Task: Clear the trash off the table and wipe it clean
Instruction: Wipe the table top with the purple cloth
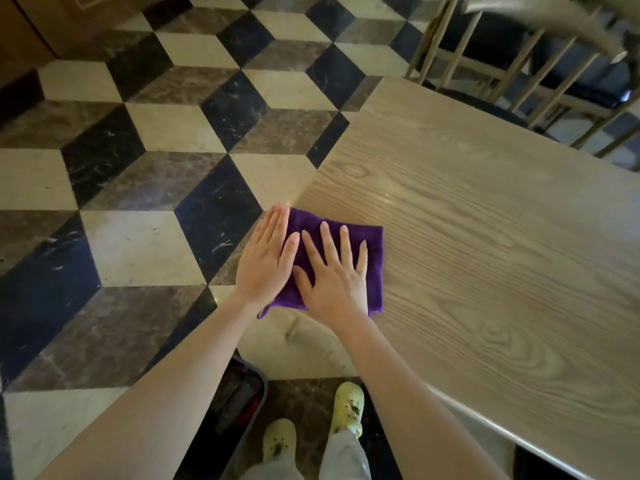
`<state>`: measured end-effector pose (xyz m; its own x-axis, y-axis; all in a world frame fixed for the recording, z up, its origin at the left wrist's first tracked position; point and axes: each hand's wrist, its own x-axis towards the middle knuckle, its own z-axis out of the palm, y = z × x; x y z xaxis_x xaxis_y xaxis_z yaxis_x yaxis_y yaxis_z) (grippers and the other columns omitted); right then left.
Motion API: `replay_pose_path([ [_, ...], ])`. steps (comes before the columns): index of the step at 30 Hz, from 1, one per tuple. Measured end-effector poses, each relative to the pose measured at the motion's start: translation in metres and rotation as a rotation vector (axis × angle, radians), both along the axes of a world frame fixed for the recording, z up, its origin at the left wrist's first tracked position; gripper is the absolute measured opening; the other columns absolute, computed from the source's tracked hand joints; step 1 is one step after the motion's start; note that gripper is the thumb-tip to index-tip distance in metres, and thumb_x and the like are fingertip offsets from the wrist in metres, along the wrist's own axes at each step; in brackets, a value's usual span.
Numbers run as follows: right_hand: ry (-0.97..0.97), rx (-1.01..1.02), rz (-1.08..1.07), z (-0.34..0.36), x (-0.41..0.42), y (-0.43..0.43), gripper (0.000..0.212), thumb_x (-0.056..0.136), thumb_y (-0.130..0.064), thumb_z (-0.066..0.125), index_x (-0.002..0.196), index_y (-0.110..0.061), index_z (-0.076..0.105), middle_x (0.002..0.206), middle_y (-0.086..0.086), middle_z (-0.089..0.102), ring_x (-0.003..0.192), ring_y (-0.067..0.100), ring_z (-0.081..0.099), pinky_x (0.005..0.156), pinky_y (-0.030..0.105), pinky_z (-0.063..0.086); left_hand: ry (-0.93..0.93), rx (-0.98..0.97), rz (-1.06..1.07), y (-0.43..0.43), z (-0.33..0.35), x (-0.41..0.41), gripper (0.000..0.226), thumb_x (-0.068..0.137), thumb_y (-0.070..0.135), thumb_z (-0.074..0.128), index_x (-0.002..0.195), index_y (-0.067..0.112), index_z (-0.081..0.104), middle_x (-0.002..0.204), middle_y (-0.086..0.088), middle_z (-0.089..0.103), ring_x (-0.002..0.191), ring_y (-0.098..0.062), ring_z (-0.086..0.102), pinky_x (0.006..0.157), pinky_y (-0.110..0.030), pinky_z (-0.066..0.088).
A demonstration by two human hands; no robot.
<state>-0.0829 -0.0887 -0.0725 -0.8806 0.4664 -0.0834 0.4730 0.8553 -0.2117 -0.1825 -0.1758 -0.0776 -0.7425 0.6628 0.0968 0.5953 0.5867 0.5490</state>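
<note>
A purple cloth (372, 251) lies flat on the near left corner of the light wooden table (485, 237). My left hand (265, 258) rests flat on the cloth's left part at the table's edge, fingers together. My right hand (332, 271) presses flat on the middle of the cloth with fingers spread. Neither hand grips the cloth. No trash shows on the tabletop.
A grey bin (242, 403) with dark contents stands on the floor below the table corner, next to my feet in pale clogs (349, 407). A wooden chair (519, 64) stands at the table's far side. The floor is patterned tile.
</note>
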Motion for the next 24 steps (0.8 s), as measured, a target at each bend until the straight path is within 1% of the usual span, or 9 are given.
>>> replay_pose_path([
  [3,0.008,-0.011,0.019,0.001,0.017,-0.016,0.064,0.090,-0.059,0.018,0.148,-0.035,0.012,0.160,-0.004,0.009,0.148,0.025,-0.001,0.116,0.051,-0.007,0.038,-0.038,-0.033,-0.002,0.001,0.000,0.058,0.098,0.040,0.020,0.148,0.010,0.018,0.157,-0.007,0.020,0.146,-0.015,0.012,0.120,-0.030,0.011],
  [6,0.023,0.006,-0.049,0.003,0.034,-0.034,0.062,0.091,-0.058,0.021,0.147,-0.032,0.018,0.158,-0.004,0.019,0.147,0.025,0.007,0.117,0.051,-0.001,0.132,-0.084,-0.124,-0.005,0.001,0.005,0.054,0.099,0.030,0.033,0.147,0.008,0.021,0.156,-0.010,0.021,0.146,-0.019,0.010,0.119,-0.031,0.007],
  [9,0.014,0.045,-0.101,0.005,0.046,-0.038,0.059,0.092,-0.057,0.024,0.145,-0.032,0.025,0.156,-0.005,0.025,0.146,0.025,0.017,0.117,0.050,0.008,0.181,-0.101,-0.146,-0.008,0.000,0.023,0.050,0.099,0.028,0.033,0.145,0.010,0.028,0.155,-0.010,0.025,0.145,-0.019,0.012,0.119,-0.034,0.009],
  [11,0.007,0.038,-0.129,0.005,0.056,-0.031,0.057,0.092,-0.056,0.023,0.145,-0.035,0.024,0.157,-0.006,0.022,0.146,0.023,0.015,0.118,0.048,0.007,0.168,-0.089,-0.151,-0.009,0.000,0.035,0.049,0.098,0.030,0.031,0.144,0.011,0.033,0.152,-0.009,0.030,0.143,-0.017,0.015,0.118,-0.035,0.013],
  [13,0.011,0.024,-0.172,0.005,0.070,-0.021,0.057,0.092,-0.055,0.020,0.146,-0.038,0.020,0.158,-0.008,0.017,0.147,0.021,0.011,0.119,0.045,0.004,0.145,-0.099,-0.206,-0.004,-0.001,0.042,0.053,0.097,0.036,0.023,0.144,0.013,0.031,0.153,-0.007,0.029,0.144,-0.016,0.013,0.119,-0.035,0.013],
  [16,0.023,0.017,-0.261,0.007,0.093,-0.003,0.056,0.092,-0.055,0.021,0.146,-0.039,0.019,0.158,-0.008,0.017,0.147,0.020,0.011,0.120,0.045,0.006,0.158,-0.130,-0.287,0.010,-0.002,0.049,0.058,0.095,0.042,0.016,0.146,0.015,0.025,0.155,-0.005,0.024,0.145,-0.016,0.013,0.119,-0.033,0.008],
  [18,0.025,0.019,-0.328,0.007,0.111,0.011,0.056,0.093,-0.055,0.023,0.146,-0.039,0.020,0.157,-0.007,0.017,0.147,0.021,0.011,0.120,0.045,0.008,0.163,-0.157,-0.316,0.022,-0.003,0.054,0.061,0.094,0.045,0.012,0.148,0.017,0.021,0.156,-0.005,0.021,0.145,-0.014,0.008,0.119,-0.033,0.005],
  [20,0.006,0.018,-0.394,0.005,0.130,0.027,0.056,0.093,-0.055,0.023,0.147,-0.039,0.016,0.158,-0.008,0.013,0.148,0.021,0.007,0.121,0.044,0.006,0.189,-0.188,-0.334,0.035,-0.004,0.058,0.063,0.093,0.047,0.008,0.148,0.018,0.019,0.157,-0.004,0.019,0.144,-0.011,0.004,0.120,-0.034,0.003],
  [24,-0.026,0.040,-0.514,0.002,0.160,0.054,0.058,0.092,-0.057,0.023,0.147,-0.041,0.012,0.159,-0.010,0.008,0.148,0.020,0.001,0.121,0.042,0.001,0.244,-0.265,-0.392,0.066,-0.004,0.066,0.059,0.097,0.045,0.018,0.148,0.015,0.017,0.158,-0.004,0.013,0.146,-0.015,0.003,0.120,-0.036,0.001],
])
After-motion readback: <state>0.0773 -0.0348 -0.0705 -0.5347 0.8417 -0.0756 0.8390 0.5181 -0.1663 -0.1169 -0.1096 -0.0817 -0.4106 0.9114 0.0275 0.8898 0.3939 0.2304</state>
